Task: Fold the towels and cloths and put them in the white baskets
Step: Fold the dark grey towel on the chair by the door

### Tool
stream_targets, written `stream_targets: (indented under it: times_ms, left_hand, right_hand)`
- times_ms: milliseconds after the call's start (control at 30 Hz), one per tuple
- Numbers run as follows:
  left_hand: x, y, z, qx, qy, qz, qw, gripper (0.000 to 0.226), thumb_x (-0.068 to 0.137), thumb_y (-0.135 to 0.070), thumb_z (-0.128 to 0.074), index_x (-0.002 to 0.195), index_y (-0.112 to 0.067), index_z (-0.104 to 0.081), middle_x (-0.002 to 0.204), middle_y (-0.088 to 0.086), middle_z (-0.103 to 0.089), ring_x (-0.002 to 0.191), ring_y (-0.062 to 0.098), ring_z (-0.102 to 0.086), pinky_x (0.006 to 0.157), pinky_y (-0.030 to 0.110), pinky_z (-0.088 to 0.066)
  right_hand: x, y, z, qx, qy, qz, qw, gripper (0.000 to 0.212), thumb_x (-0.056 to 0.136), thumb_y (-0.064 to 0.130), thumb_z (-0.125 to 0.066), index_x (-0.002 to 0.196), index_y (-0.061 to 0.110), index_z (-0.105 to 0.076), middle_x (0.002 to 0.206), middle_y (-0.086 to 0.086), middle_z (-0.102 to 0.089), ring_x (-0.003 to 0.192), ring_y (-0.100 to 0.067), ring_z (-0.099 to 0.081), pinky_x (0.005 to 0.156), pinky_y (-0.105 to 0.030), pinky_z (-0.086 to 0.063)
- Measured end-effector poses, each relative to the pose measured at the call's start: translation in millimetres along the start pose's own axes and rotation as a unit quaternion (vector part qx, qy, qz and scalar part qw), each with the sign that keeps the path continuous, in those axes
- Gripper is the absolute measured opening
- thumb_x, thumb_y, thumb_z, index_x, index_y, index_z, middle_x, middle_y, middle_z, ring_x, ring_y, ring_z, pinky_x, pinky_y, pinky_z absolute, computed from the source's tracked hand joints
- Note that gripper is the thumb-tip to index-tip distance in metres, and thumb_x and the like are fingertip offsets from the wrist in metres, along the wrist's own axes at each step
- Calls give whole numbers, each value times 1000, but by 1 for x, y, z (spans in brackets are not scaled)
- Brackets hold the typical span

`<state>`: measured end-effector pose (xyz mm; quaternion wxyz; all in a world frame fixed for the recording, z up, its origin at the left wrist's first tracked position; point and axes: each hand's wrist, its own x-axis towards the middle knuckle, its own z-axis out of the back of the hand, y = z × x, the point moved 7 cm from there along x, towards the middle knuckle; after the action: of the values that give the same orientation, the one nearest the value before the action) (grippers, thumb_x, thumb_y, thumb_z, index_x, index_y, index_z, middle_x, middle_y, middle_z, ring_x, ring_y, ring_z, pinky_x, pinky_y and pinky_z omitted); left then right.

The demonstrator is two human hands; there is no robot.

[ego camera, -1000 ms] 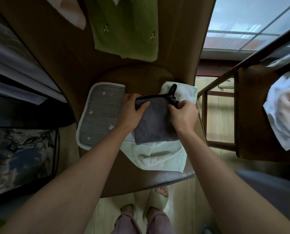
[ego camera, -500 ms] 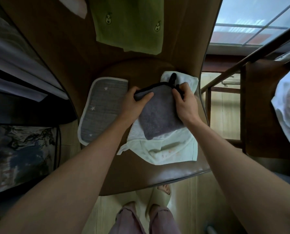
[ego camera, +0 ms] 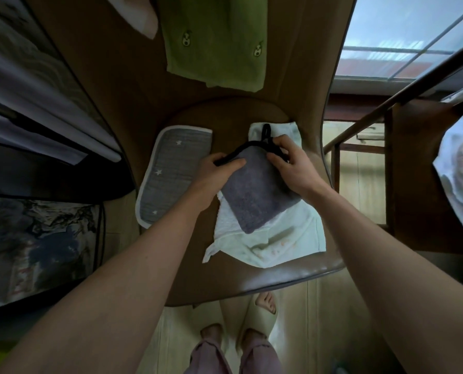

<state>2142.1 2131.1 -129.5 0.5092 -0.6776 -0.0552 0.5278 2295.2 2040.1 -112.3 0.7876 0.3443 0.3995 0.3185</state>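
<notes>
Both hands held the folded dark grey cloth (ego camera: 254, 193) above the chair seat (ego camera: 279, 276).
Its long axis ran diagonally, black-trimmed edge toward the backrest, over a white towel (ego camera: 287, 238) reaching the seat's right edge. Left hand (ego camera: 217, 171) and right hand (ego camera: 292, 168) each had a curled grip on that trim. Since a second ago it had tilted. A star-patterned grey cloth (ego camera: 168, 179) filled the left edge.

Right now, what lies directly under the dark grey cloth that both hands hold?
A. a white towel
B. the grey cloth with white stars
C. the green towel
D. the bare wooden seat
A: the dark grey cloth, gripped at its black-edged top by the left hand and the right hand, lies on the white towel, which shows beyond it above and below.
</notes>
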Motion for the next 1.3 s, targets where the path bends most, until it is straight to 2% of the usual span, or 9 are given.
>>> stream_targets:
  times_ms: [67, 167, 267, 400, 533, 700, 900, 1100, 1300]
  left_hand:
    - [-4, -4, 1, -26, 3, -2, 1000, 17, 85, -22, -72, 90, -25, -55, 94, -6, -59, 94, 15, -60, 93, 32, -49]
    - [-9, -10, 0, -38, 16, -29, 999, 24, 85, -13, -70, 70, -20, -52, 79, 3, -62, 80, 20, -61, 80, 35, -48]
    - [-22, -22, 2, -31, 33, -58, 997, 32, 84, -8, -69, 63, -19, -47, 64, -1, -57, 66, 18, -56, 65, 30, -42]
    - [-57, -56, 9, 4, 62, -91, 994, 31, 85, -8, -69, 64, -18, -48, 61, -8, -58, 62, 11, -58, 60, 28, -44]
    - [-110, -106, 15, 0, 91, -125, 988, 27, 81, -6, -73, 66, -17, -54, 72, -2, -66, 76, 17, -65, 71, 34, -51]
    - [-183, -166, 17, -27, 133, -128, 983, 26, 69, -22, -81, 58, -24, -57, 70, -2, -65, 71, 14, -66, 66, 29, -51]
    - [-250, -208, 30, -27, 82, -126, 988, 28, 81, -16, -76, 62, -19, -54, 61, -5, -62, 62, 9, -62, 56, 23, -46]
    - [-295, -221, 43, 68, -7, -154, 986, 25, 71, -30, -84, 75, -16, -64, 79, 1, -69, 82, 19, -67, 69, 33, -54]
    - [-347, -238, 38, 136, 171, -146, 965, 20, 89, -29, -68, 80, -11, -64, 67, -6, -62, 63, 4, -61, 56, 15, -46]
  right_hand:
    - [-2, 4, -1, 29, 2, 3, 1000, 21, 99, 17, -53, 120, 16, -52, 121, -5, -58, 115, -19, -54, 99, -33, -43]
    - [-6, 8, 0, 68, 2, -14, 998, 15, 99, 21, -51, 113, 22, -47, 112, -4, -62, 102, -18, -60, 87, -32, -48]
    - [-18, 17, 6, 111, -11, -58, 992, 26, 98, 23, -52, 119, 21, -36, 109, 1, -56, 96, -11, -56, 73, -22, -43]
    - [-46, 42, 16, 210, 11, -107, 972, 55, 93, 47, -57, 138, 24, -36, 118, 10, -53, 102, -5, -55, 80, -22, -43]
    - [-87, 87, 36, 220, -13, -94, 971, 49, 84, 56, -64, 121, 25, -57, 114, 6, -65, 106, -10, -62, 78, -23, -49]
    - [-140, 151, 65, 231, 0, -75, 970, 82, 56, 79, -71, 119, 27, -60, 112, 4, -70, 105, -14, -66, 95, -42, -53]
    - [-195, 219, 101, 208, -56, -30, 976, 24, 87, 47, -65, 94, 25, -70, 88, 1, -74, 86, -14, -69, 76, -28, -54]
    - [-241, 244, 110, 135, -147, 19, 980, 30, 93, 44, -57, 104, 17, -65, 91, 1, -70, 87, -13, -66, 80, -36, -53]
    - [-281, 252, 140, 175, -106, 46, 978, 21, 98, 34, -54, 106, 20, -67, 91, 4, -73, 89, -11, -69, 77, -26, -53]
